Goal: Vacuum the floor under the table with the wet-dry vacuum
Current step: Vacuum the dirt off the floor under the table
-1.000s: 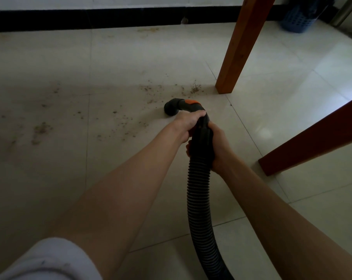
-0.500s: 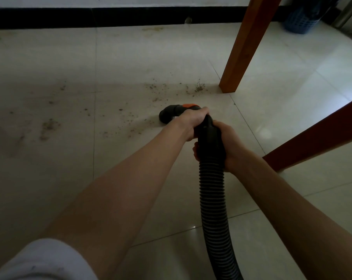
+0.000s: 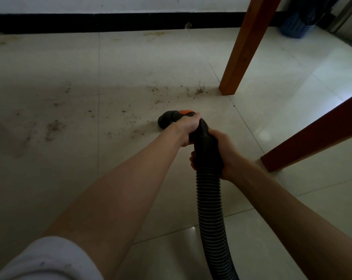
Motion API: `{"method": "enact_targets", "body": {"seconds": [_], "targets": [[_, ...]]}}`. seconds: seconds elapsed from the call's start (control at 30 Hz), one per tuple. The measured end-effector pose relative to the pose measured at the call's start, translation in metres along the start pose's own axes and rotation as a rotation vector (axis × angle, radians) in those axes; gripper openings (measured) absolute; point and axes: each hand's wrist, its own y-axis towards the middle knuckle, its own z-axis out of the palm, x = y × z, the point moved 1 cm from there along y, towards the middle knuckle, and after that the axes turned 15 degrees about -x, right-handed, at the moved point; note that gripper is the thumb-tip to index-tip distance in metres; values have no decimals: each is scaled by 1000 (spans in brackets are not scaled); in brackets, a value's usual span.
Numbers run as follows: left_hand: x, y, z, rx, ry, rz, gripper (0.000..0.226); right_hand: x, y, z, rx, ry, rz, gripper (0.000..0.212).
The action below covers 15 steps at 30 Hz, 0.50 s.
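A black ribbed vacuum hose (image 3: 210, 207) runs from the bottom of the head view up to a black nozzle (image 3: 167, 119) with an orange collar, whose mouth points left and down at the tiled floor. My left hand (image 3: 188, 128) grips the hose's front end just behind the orange collar. Behind it, my right hand (image 3: 223, 152) wraps round the smooth black cuff where the ribs begin. Brown crumbs (image 3: 136, 133) lie scattered on the tiles just left of the nozzle, and another patch of crumbs (image 3: 199, 90) sits beside the table leg.
A wooden table leg (image 3: 239, 53) stands upright beyond the nozzle. A darker wooden leg (image 3: 312, 136) slants in from the right. More dirt (image 3: 53, 127) marks the floor at left. A blue basket (image 3: 296, 29) sits far right by the black skirting (image 3: 90, 22).
The nozzle has slid a little to the left over the crumbs, and both hands moved with it. The grips are unchanged.
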Motion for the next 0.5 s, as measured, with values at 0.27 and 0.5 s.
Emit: {"method": "enact_targets", "body": {"seconds": [0.27, 0.5], "targets": [[21, -17, -7, 82, 26, 4, 29, -17, -6, -3, 20, -19, -47, 36], [28, -20, -4, 68, -2, 27, 41, -26, -1, -2, -140, -93, -169, 35]]}}
